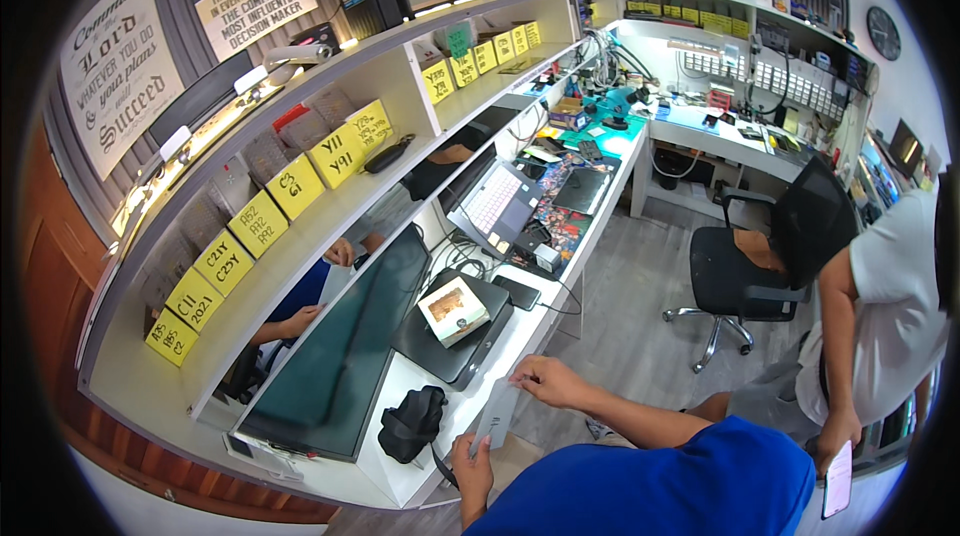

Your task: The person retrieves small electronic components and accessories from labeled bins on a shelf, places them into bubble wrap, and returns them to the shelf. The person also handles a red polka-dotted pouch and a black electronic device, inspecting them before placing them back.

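A thin, flat pale grey sheet (pixel 495 416) with dark marks on it is between my hands, just off the desk's front edge. Fingers of my left hand (pixel 474 466) are closed on its lower end. My right hand (pixel 545 380) is closed in a pinch at its upper corner. Whether it is paper or a plastic sleeve, I cannot tell. Beside my left hand a crumpled black cloth-like bundle (pixel 412 424) lies on the white desk (pixel 385 476). A small white box with a brown picture (pixel 454 311) rests on a black flat device (pixel 425 344) beyond my hands.
A large dark monitor (pixel 335 356) leans under the shelf with yellow labels (pixel 258 223). Farther along stand a laptop (pixel 493 204) and a phone (pixel 516 292). At right, a person in a light shirt (pixel 895 286) holds a phone (pixel 838 481), near a black office chair (pixel 755 256).
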`<action>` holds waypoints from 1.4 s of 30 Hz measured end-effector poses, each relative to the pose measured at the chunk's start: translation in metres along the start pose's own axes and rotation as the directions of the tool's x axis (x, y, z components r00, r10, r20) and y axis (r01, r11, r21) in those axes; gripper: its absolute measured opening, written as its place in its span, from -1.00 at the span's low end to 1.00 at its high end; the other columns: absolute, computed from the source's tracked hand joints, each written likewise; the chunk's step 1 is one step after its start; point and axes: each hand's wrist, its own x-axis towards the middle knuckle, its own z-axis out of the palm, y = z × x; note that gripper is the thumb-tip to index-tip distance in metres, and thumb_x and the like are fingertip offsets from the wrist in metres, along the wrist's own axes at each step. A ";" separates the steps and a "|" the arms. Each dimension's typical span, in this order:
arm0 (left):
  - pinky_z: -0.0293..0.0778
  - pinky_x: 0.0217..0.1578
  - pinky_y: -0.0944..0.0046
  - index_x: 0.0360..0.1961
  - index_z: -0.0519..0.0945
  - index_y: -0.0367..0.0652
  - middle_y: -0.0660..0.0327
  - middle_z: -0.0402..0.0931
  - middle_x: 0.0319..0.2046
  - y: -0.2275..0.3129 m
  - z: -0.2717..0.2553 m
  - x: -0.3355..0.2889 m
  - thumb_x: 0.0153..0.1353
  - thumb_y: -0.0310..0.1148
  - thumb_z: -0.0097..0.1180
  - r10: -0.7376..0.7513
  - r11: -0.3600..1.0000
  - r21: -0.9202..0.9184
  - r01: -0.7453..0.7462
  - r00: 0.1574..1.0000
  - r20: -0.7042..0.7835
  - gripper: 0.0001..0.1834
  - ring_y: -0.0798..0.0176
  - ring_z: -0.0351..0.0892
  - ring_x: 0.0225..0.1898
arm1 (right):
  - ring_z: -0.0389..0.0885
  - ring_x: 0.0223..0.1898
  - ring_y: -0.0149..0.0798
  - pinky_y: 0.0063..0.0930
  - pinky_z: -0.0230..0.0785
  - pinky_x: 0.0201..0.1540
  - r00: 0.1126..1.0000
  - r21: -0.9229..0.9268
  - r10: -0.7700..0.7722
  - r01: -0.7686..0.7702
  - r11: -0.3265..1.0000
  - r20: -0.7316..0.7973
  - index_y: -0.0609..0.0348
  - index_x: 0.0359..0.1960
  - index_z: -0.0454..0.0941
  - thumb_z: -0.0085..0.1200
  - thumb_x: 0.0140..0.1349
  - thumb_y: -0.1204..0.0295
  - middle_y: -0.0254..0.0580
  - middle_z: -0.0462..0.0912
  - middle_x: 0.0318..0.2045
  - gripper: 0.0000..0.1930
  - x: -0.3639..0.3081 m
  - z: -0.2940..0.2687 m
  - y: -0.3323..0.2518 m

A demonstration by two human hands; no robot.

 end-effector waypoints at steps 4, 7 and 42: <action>0.42 -0.12 0.15 -0.30 0.59 -0.31 0.02 0.56 -0.30 -0.008 -0.003 0.000 0.26 -0.37 0.28 -0.005 1.000 0.027 0.005 1.000 -0.011 -0.81 0.02 0.53 -0.22 | 0.66 -0.13 -0.05 -0.28 0.48 -0.02 0.998 0.073 0.009 -0.013 0.997 0.054 0.21 -0.14 0.70 0.12 0.28 0.48 -0.04 0.67 -0.18 -0.81 0.005 0.000 -0.007; 0.42 -0.12 0.15 -0.29 0.60 -0.32 0.02 0.56 -0.30 -0.014 -0.004 -0.001 0.26 -0.36 0.28 -0.016 0.998 0.067 0.018 1.000 -0.027 -0.79 0.02 0.54 -0.22 | 0.66 -0.14 -0.06 -0.29 0.48 -0.03 0.992 0.081 0.069 -0.078 0.994 0.108 0.21 -0.13 0.71 0.12 0.31 0.46 -0.04 0.67 -0.18 -0.81 0.011 -0.002 -0.017; 0.44 -0.13 0.20 -0.23 0.60 -0.32 0.05 0.57 -0.31 -0.030 -0.008 -0.021 0.25 -0.32 0.31 -0.006 0.991 0.134 0.018 0.996 -0.090 -0.75 0.10 0.57 -0.24 | 0.71 -0.18 0.04 -0.23 0.51 -0.11 0.958 -0.180 0.106 -0.059 0.982 0.266 0.21 -0.09 0.70 0.22 0.31 0.20 0.05 0.72 -0.20 -0.68 0.010 0.017 0.014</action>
